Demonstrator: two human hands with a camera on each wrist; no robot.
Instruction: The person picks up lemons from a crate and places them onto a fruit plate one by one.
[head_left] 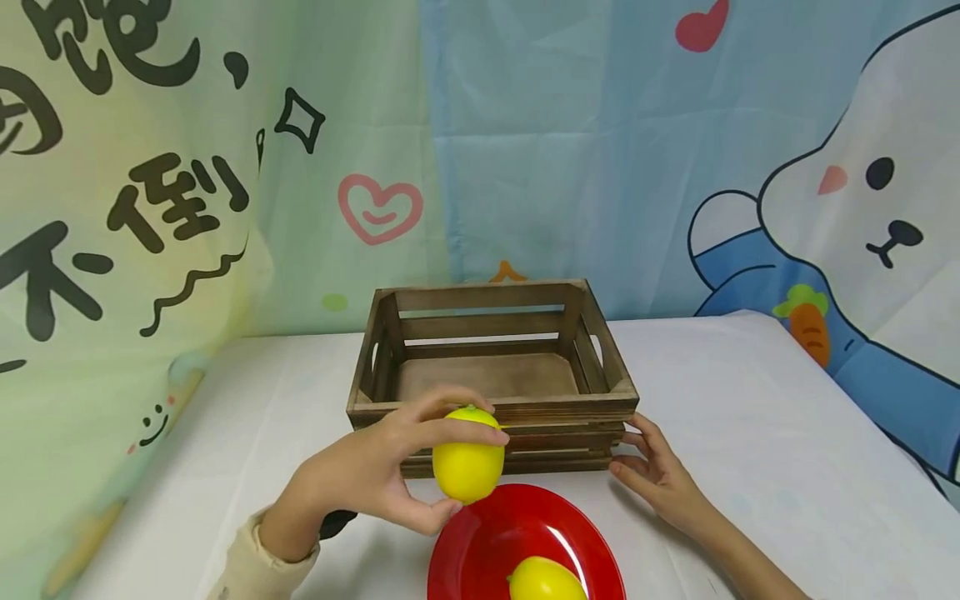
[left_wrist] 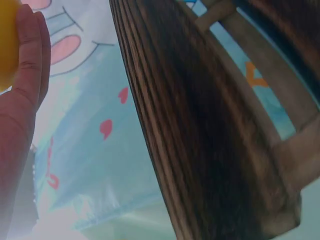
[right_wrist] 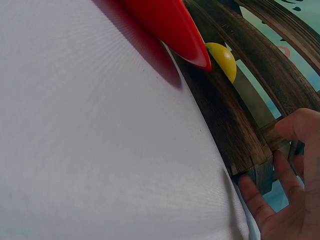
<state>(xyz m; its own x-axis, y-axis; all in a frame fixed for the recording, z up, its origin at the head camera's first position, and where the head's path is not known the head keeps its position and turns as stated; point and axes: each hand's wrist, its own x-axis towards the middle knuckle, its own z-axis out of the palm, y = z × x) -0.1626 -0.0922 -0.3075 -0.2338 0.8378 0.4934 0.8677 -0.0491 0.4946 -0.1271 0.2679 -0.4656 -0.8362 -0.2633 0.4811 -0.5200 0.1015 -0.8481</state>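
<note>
In the head view my left hand [head_left: 382, 467] pinches a yellow lemon [head_left: 468, 467] with a green tip between thumb and fingers. It is held up in front of the wooden crate [head_left: 555, 412], above the red plate's far edge. A second lemon [head_left: 546, 579] lies on the red plate [head_left: 487, 550], partly cut off by the frame. At the crate's front right corner, my right hand [head_left: 660, 479] touches the wood with spread fingers. The right wrist view shows those fingers [right_wrist: 255, 197] against the corner. The left wrist view catches only an edge of the held lemon [left_wrist: 7, 45].
The slatted crate stands on a white-covered table [head_left: 750, 433], its bare floor [head_left: 487, 375] visible inside. Behind it hangs a printed cloth backdrop [head_left: 540, 167] with a cartoon animal, hearts and lettering. The plate lies close in front of the crate.
</note>
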